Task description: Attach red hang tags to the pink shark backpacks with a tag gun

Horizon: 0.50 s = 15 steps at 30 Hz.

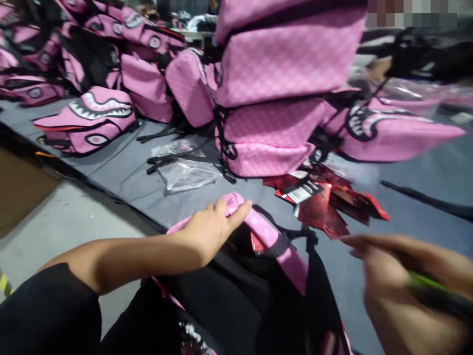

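Note:
My left hand point(210, 227) is closed over the top edge of a pink backpack point(266, 236) that stands open at the table's near edge, its black lining showing. My right hand point(388, 276) is blurred by motion at the lower right. Its fingertips reach toward a loose heap of red and black hang tags point(325, 202). A green object point(424, 281) lies along the right wrist; whether the fingers hold anything I cannot make out.
A stack of pink checkered backpacks point(284, 84) rises behind the tags. Pink shark-face backpacks point(88, 118) crowd the back and left of the grey table point(125, 172). Clear plastic bags point(185, 172) and black straps lie mid-table. Grey floor point(62, 222) shows on the left.

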Each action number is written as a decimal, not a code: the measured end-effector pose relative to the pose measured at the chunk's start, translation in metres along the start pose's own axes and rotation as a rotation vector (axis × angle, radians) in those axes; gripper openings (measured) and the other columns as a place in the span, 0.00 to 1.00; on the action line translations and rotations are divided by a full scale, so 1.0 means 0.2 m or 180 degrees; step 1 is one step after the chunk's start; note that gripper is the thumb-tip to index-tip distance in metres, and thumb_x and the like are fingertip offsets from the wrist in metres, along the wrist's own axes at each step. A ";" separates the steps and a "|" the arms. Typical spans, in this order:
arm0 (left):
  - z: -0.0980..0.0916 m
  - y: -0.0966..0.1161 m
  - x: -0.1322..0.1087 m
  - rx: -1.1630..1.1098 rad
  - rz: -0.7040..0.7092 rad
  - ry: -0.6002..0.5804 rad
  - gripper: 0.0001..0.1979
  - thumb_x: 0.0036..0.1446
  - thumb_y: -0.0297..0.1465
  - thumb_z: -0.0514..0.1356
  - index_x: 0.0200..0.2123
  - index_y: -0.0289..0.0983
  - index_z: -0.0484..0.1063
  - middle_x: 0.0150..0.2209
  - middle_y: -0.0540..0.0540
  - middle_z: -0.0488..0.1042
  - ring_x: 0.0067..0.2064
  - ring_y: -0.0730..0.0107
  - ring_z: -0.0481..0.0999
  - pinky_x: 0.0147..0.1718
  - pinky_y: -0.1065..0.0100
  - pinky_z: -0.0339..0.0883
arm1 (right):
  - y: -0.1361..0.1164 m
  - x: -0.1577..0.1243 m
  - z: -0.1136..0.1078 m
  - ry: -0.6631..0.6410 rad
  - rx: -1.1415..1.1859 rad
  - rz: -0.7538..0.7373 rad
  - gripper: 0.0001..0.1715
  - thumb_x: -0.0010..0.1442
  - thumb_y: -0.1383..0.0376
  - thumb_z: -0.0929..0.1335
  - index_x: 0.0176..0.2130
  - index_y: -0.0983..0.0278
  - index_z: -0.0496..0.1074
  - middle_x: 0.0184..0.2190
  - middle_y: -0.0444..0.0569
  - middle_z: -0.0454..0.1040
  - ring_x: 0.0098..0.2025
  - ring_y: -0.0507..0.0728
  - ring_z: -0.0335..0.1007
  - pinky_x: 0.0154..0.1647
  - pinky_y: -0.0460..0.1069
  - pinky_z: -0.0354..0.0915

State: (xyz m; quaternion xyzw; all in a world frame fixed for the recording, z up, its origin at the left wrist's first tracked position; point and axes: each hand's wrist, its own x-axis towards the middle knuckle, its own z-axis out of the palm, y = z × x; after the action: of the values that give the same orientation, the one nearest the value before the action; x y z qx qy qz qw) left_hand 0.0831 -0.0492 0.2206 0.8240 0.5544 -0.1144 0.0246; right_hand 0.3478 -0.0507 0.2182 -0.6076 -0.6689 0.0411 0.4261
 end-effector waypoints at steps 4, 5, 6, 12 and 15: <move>0.10 -0.12 -0.21 -0.0268 -0.0615 -0.0173 0.43 0.60 0.21 0.53 0.71 0.49 0.35 0.50 0.40 0.68 0.46 0.60 0.76 0.39 0.64 0.74 | -0.04 0.34 0.56 -0.1749 0.0114 -0.1098 0.15 0.55 0.69 0.64 0.39 0.62 0.78 0.38 0.50 0.81 0.40 0.59 0.79 0.45 0.52 0.73; 0.14 -0.15 -0.25 -0.0350 -0.0712 -0.0163 0.42 0.60 0.22 0.53 0.71 0.48 0.36 0.50 0.40 0.68 0.46 0.59 0.76 0.39 0.63 0.75 | -0.08 0.39 0.73 -0.2316 -0.0029 -0.1315 0.19 0.55 0.72 0.63 0.41 0.62 0.78 0.42 0.50 0.81 0.44 0.58 0.79 0.48 0.51 0.72; 0.18 -0.18 -0.28 -0.0402 -0.0776 -0.0107 0.42 0.60 0.22 0.54 0.71 0.47 0.37 0.49 0.41 0.68 0.46 0.59 0.76 0.40 0.63 0.75 | -0.13 0.42 0.89 -0.2804 -0.0270 -0.1509 0.22 0.54 0.74 0.63 0.45 0.63 0.78 0.46 0.50 0.80 0.48 0.58 0.78 0.51 0.50 0.71; 0.38 -0.28 -0.31 -0.0339 -0.0888 0.0357 0.44 0.59 0.19 0.55 0.71 0.52 0.37 0.49 0.42 0.71 0.42 0.60 0.78 0.37 0.60 0.78 | -0.43 0.48 1.64 -0.3226 -0.0973 -0.2159 0.22 0.55 0.77 0.68 0.49 0.67 0.76 0.52 0.57 0.76 0.56 0.61 0.72 0.56 0.51 0.67; 0.46 -0.36 -0.24 -0.0487 -0.0866 0.0321 0.45 0.60 0.21 0.56 0.71 0.53 0.35 0.50 0.40 0.72 0.42 0.57 0.79 0.36 0.59 0.78 | -0.50 0.56 1.88 -0.3079 -0.1131 -0.2253 0.18 0.64 0.66 0.68 0.54 0.66 0.72 0.55 0.56 0.73 0.56 0.60 0.70 0.58 0.58 0.67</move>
State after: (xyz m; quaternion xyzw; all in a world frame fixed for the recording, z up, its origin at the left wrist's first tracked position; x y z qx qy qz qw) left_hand -0.0157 -0.0799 0.1480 0.7417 0.6685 -0.0327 0.0437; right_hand 0.0490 0.1922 0.0959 -0.3234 -0.9435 0.0560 -0.0448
